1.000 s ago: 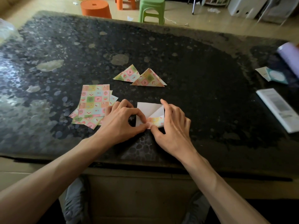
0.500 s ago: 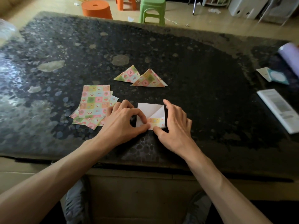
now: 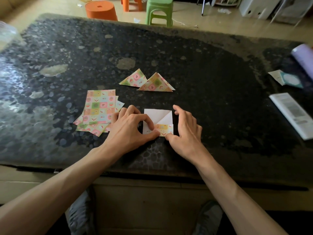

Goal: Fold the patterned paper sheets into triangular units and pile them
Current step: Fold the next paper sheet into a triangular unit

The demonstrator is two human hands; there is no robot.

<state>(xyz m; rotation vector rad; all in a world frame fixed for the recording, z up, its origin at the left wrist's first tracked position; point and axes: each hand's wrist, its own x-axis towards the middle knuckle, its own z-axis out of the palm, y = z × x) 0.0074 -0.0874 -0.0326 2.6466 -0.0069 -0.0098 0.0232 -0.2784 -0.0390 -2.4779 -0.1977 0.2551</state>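
A paper sheet point(image 3: 158, 117) lies white side up near the table's front edge, with a diagonal crease and its near edge folded up into a patterned strip. My left hand point(image 3: 130, 129) pinches the strip's left part between thumb and forefinger. My right hand point(image 3: 185, 131) presses the strip's right end with the thumb, fingers spread beside the sheet. A stack of flat patterned sheets point(image 3: 99, 109) lies just left of my left hand. Two folded triangular units point(image 3: 133, 78) point(image 3: 156, 83) rest side by side farther back, overlapping slightly.
The dark speckled table point(image 3: 211, 102) carries a white booklet point(image 3: 293, 114), a small card point(image 3: 286, 78) and a lilac roll point(image 3: 303, 58) at its right edge. Orange stools point(image 3: 101, 10) and a green stool point(image 3: 160, 10) stand on the floor beyond.
The patterned strip along the sheet's near edge has grown longer and flatter as both thumbs press it down. My hands have barely shifted.
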